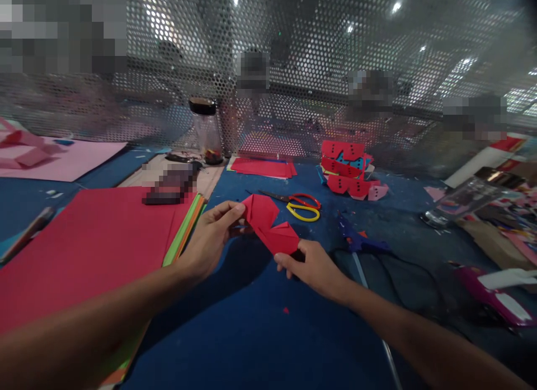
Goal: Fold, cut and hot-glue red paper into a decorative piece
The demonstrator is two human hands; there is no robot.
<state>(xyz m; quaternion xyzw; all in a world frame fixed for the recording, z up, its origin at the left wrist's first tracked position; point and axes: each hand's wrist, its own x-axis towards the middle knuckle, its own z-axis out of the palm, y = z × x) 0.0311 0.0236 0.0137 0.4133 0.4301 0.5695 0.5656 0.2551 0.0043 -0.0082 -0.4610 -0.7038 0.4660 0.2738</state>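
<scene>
A folded piece of red paper (268, 225) is stretched between my two hands above the blue table. My left hand (212, 233) pinches its upper left end between thumb and fingers. At the lower right end, my right hand (312, 266) grips it with the thumb in front. The paper has rounded flaps and creases along its upper side. Just beyond it lie scissors (300, 202) with one red and one yellow handle loop, nobody's hand on them. A tiny red scrap (286, 310) rests on the table below my hands.
Large red sheets (121, 239) over coloured paper lie left, with a phone (172, 183) behind. Red sheets (264, 167), a jar (206, 132) and dotted paper pieces (344, 169) stand near the perforated screen (293, 110). A blue glue gun (363, 239), its cord and a bottle (470, 197) are right.
</scene>
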